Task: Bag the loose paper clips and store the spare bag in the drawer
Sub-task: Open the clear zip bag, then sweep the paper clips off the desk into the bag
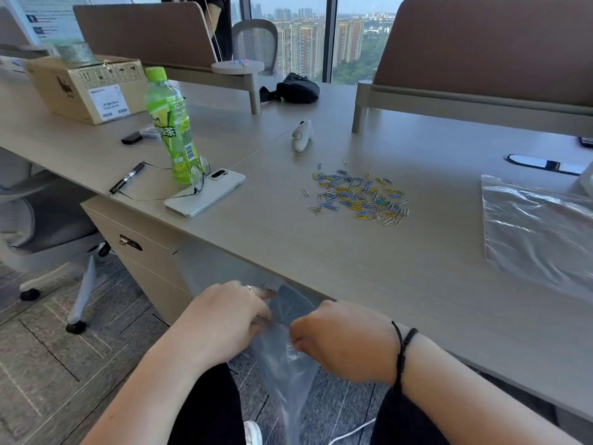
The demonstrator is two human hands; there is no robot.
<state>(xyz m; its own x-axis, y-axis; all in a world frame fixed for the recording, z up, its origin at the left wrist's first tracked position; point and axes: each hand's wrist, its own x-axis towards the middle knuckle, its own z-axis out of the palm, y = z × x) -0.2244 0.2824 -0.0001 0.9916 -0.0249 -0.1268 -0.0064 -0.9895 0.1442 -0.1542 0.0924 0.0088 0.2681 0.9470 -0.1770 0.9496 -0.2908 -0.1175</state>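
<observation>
Broad grey desk (321,252), running from far left to near right, edge passing just above both hands. Cardboard box (86,88) far left; green bottle (171,123) upright near the phone (205,195), glasses (192,178) draped over it, pen (126,179) beside. Drawer (131,242) under the desk to the left, closed, nearer the left hand. Second bag (539,232) flat on the desk at far right, well apart from both hands. Held bag (282,358) below desk level over the lap, hanging lengthwise downward, mouth uppermost between the hands. Left hand (231,319) pinching the bag's left lip, fingers curled; right hand (346,342) pinching the right lip, fingertips (296,335) drawn together on the plastic. Probably pulling the mouth apart, though not clear whether already open. Clips (356,197) in a loose scatter on the desk, forward and slightly right of the hands, well apart from them, pile stretched roughly left to right. Right hand nearer the clips; bag mouth below the desk edge, so likely either lifting the bag up or sweeping clips toward the edge above it. Nothing bagged yet by the look of it; task judged at an early stage.
</observation>
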